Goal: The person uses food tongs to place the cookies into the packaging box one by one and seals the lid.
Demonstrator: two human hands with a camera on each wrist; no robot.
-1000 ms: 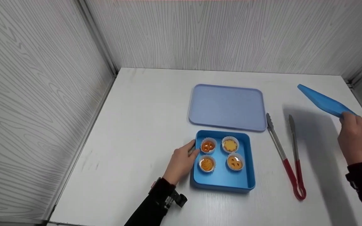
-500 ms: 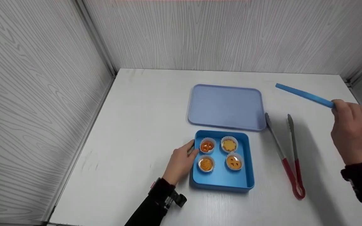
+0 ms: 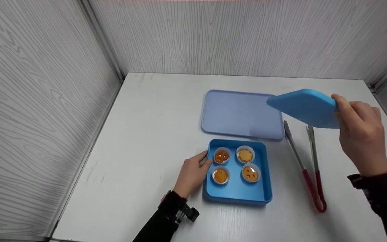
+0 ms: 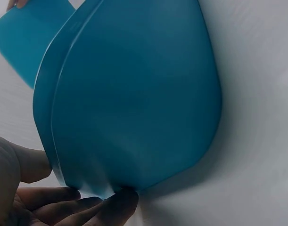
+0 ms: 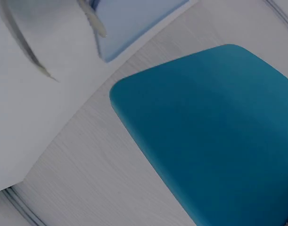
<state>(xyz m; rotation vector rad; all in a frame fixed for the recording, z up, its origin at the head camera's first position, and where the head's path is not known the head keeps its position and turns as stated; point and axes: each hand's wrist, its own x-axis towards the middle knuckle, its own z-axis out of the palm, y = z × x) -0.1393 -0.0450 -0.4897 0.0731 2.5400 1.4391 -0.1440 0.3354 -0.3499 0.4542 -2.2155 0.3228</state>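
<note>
Though aloft, lid point(image 3: 302, 109) partly behind right fingers point(image 3: 344, 107).

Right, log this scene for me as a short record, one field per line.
left hand: the hand holds the left wall of the blue box
right hand: the hand holds a blue panel, tilted, above the table
box contents: four paper cups, two by two, each filled
tray: pale blue, beyond the box
tongs: right of the box, arms spread, red handles nearer the person
</note>
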